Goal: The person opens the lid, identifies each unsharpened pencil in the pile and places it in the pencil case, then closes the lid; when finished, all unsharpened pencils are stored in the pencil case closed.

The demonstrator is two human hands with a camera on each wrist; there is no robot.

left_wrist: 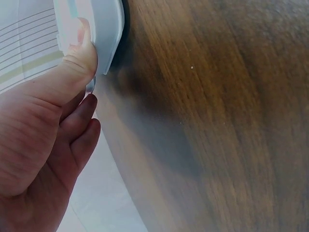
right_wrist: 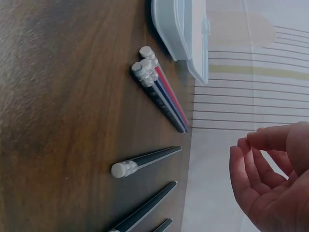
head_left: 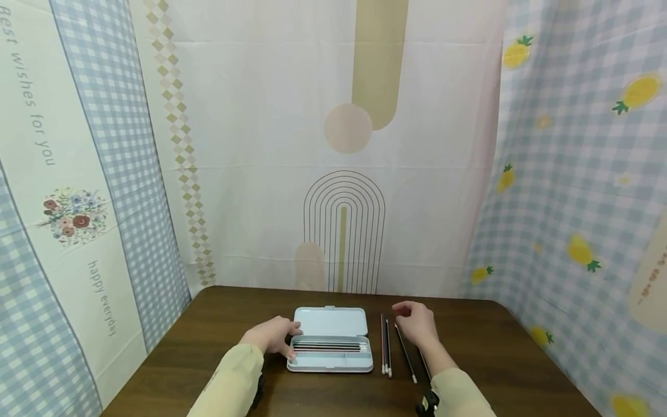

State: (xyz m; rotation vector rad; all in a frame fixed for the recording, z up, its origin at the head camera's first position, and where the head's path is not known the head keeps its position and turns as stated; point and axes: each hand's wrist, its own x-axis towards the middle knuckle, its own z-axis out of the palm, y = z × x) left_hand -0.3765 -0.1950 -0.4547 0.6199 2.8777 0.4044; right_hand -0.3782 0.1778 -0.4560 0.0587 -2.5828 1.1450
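Note:
An open light-blue pencil case (head_left: 316,361) lies on the table with its lid (head_left: 330,321) tipped back. Several dark pencils (head_left: 327,347) lie lengthwise inside. My left hand (head_left: 269,334) grips the left end of the case, thumb over the rim in the left wrist view. Right of the case, my right hand (head_left: 418,325) hovers over loose pencils with its fingers loosely curled, thumb near the index fingertip, holding nothing. Beneath it in the right wrist view are a cluster of three pencils (right_wrist: 164,94), a single black pencil (right_wrist: 154,157) and more black pencils (right_wrist: 147,207).
The dark brown wooden table (head_left: 234,307) reaches back to a printed white curtain (head_left: 260,145). Blue checked cloth hangs at both sides. The loose pencils have white eraser ends pointing toward the near edge.

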